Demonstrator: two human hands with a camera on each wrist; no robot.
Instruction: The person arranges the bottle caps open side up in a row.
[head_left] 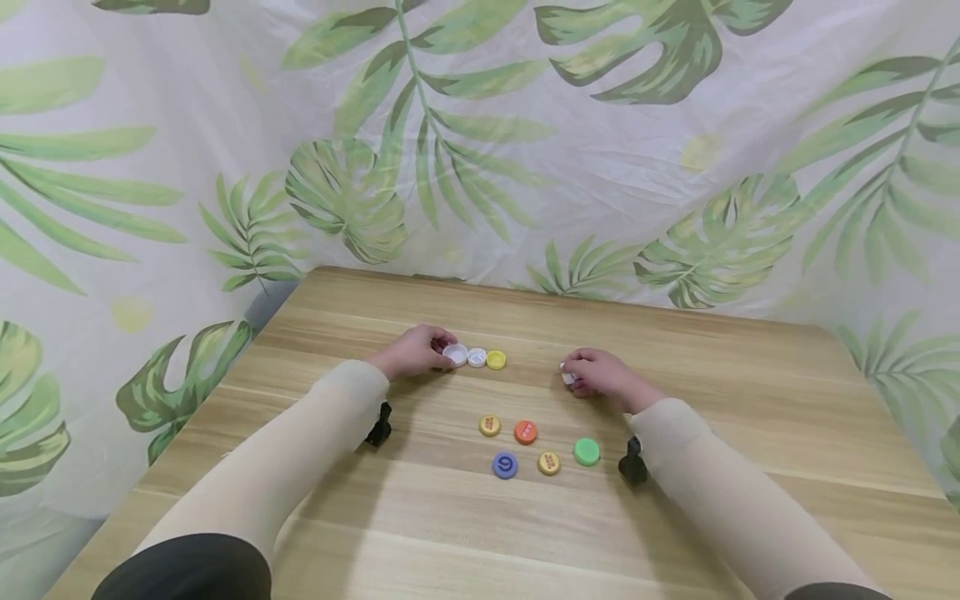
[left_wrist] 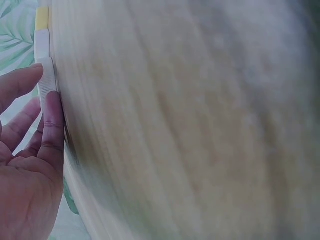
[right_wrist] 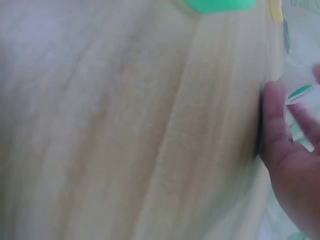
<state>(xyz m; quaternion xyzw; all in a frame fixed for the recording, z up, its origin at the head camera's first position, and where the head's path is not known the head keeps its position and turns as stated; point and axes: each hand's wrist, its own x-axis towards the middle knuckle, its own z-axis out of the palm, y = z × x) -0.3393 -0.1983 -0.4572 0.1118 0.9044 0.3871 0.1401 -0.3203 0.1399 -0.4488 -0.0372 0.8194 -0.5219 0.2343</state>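
Observation:
A larger white bottle cap lies at the left end of a short row, hollow side up. My left hand holds its edge between thumb and finger, as the left wrist view also shows. Touching it on the right is a smaller white cap, followed by a yellow cap. Further right, my right hand pinches another white cap close above the table. Green print shows on this cap in the right wrist view. Part of it is hidden by the fingers.
Nearer me on the wooden table lie several loose caps: a gold one, an orange-red one, a blue one, a second gold one and a green one. Leaf-patterned cloth hangs behind.

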